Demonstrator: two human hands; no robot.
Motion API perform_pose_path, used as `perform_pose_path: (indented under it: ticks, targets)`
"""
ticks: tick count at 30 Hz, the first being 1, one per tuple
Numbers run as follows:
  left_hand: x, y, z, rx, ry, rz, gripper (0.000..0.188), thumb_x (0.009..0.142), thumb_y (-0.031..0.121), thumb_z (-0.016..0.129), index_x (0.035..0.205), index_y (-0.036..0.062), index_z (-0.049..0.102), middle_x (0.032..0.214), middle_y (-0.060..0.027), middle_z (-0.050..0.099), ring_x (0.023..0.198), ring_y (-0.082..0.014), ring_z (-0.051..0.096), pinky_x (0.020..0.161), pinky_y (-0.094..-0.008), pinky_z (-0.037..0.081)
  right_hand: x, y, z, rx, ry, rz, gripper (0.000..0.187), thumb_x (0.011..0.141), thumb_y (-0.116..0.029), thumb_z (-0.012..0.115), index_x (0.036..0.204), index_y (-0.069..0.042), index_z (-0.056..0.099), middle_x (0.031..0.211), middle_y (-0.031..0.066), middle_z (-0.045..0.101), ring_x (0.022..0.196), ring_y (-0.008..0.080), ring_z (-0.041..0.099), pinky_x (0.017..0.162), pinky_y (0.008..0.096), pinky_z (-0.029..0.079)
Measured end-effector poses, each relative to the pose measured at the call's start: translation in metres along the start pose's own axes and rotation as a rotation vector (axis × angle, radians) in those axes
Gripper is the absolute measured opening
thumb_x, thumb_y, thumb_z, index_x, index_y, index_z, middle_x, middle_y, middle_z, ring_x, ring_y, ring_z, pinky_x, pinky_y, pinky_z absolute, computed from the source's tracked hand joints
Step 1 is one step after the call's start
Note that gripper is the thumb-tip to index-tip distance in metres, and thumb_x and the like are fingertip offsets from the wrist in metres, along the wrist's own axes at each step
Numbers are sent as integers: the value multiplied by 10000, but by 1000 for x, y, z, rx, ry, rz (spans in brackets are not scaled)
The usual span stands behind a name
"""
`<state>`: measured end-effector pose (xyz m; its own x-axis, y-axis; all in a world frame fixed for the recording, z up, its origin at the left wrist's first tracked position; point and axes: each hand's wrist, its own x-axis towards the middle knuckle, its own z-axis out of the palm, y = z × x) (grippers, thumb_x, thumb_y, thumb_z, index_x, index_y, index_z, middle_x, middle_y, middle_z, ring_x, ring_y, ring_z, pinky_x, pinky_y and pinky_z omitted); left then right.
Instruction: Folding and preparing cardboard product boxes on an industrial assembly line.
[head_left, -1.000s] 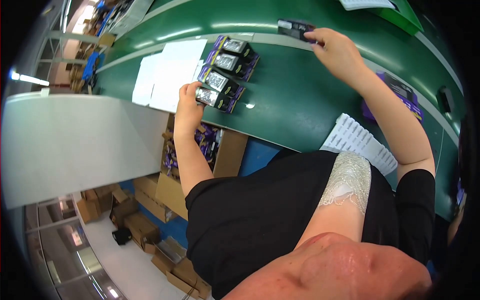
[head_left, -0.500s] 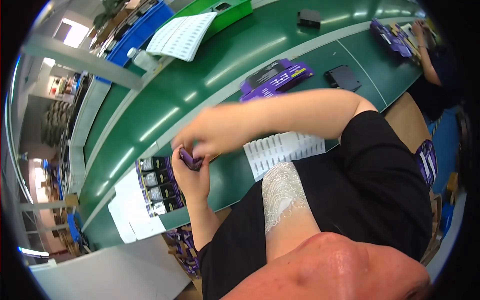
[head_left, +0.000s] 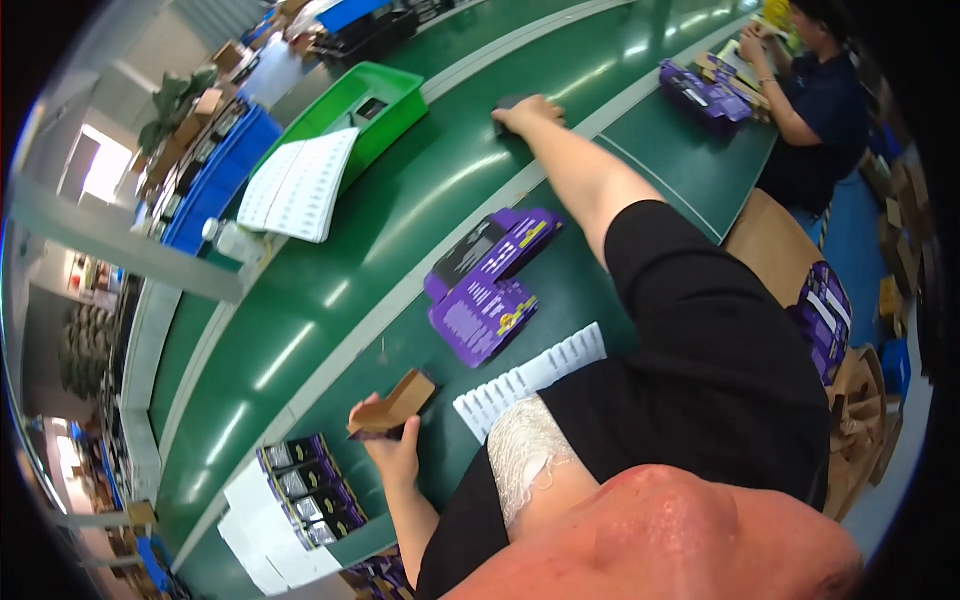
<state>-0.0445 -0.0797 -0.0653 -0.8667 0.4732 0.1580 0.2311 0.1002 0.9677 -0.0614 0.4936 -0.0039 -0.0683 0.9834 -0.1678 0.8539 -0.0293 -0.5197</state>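
Note:
My left hand (head_left: pixel 395 455) grips a small carton (head_left: pixel 402 402) above the near part of the green table. The carton stands open, its brown cardboard inside showing, and its outside looks dark purple. With the arm stretched far forward, my right hand (head_left: pixel 533 112) has its fingers over a small black box-shaped device (head_left: pixel 510 103) on the green belt. Part of that device is hidden under the fingers. Flat purple carton blanks (head_left: pixel 480 320) lie on the table between my two arms.
A row of packed dark cartons (head_left: pixel 312 490) sits beside white sheets (head_left: pixel 250 520) at the left. A printed label sheet (head_left: pixel 530 380) lies near my chest. Beyond the belt are a green bin (head_left: pixel 400 115), more labels (head_left: pixel 300 185) and a bottle (head_left: pixel 232 240). A co-worker (head_left: pixel 815 110) sits far right.
My right hand has left the carton and reached far forward onto the black device. The carton in my left hand now shows its brown inside. The whole view has shifted.

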Motion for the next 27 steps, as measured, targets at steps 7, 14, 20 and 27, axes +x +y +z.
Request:
perform_pose_path:
  ticks: [7, 14, 20, 27]
  targets:
    - [-12, 7, -25, 148, -30, -99, 676, 749, 89, 800, 1307, -14, 433, 1232, -183, 555, 1074, -296, 586, 973, -388, 457, -12, -25, 19, 227, -80, -421, 661, 740, -223, 777, 1298, -6, 498, 1171, 194, 623, 1020, 329, 653, 890, 425, 535]
    - [-38, 9, -49, 267, -12, -156, 733, 756, 53, 803, 1357, -36, 394, 1106, -170, 608, 855, -202, 634, 792, -311, 517, -186, -18, -33, 895, -1200, -854, 615, 823, 15, 680, 1400, 11, 463, 1305, 177, 588, 1137, 247, 606, 1009, 325, 458]
    - [-49, 29, -48, 349, -15, -190, 716, 723, 42, 807, 1341, 23, 445, 1136, -154, 646, 959, -264, 645, 871, -348, 505, -345, 38, -8, 966, -1514, -1123, 548, 813, 35, 671, 1336, -13, 516, 1313, 125, 593, 1117, 226, 612, 971, 307, 475]
    - [-53, 17, -51, 218, -52, -213, 715, 715, 1, 789, 1342, 31, 445, 1133, -143, 650, 980, -254, 644, 886, -344, 505, -379, 56, 10, 360, -1197, -1553, 593, 762, 42, 699, 1320, -59, 524, 1307, 99, 585, 1154, 260, 592, 1013, 347, 460]
